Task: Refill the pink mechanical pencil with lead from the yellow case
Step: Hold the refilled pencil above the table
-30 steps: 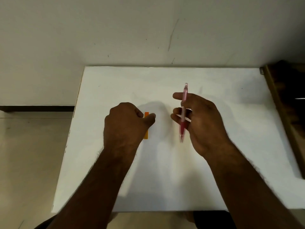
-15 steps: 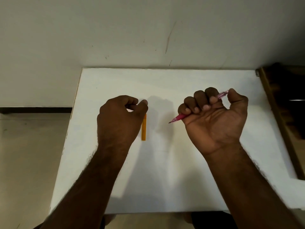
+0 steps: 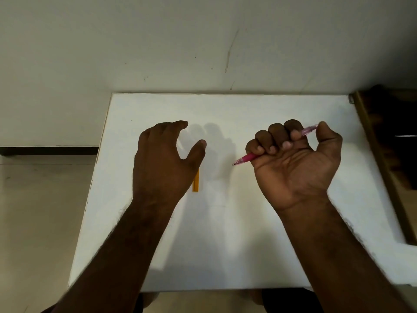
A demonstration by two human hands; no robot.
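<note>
My right hand (image 3: 295, 163) is turned palm up in a fist around the pink mechanical pencil (image 3: 247, 158). The pencil's tip points left and down, its clear pink rear end sticks out by my thumb. The yellow lead case (image 3: 196, 182), a slim flat stick, lies on the white table (image 3: 237, 233), partly hidden under my left hand (image 3: 163, 161). My left hand hovers above the case with thumb and fingers spread and nothing in it.
A grey-white wall stands just behind the table's far edge. A dark wooden piece of furniture (image 3: 388, 159) borders the table on the right. Tiled floor lies beyond the left edge.
My right hand rolled palm up and closed into a fist around the pencil, swinging its tip to the left. My left hand has opened and lifted off the yellow case.
</note>
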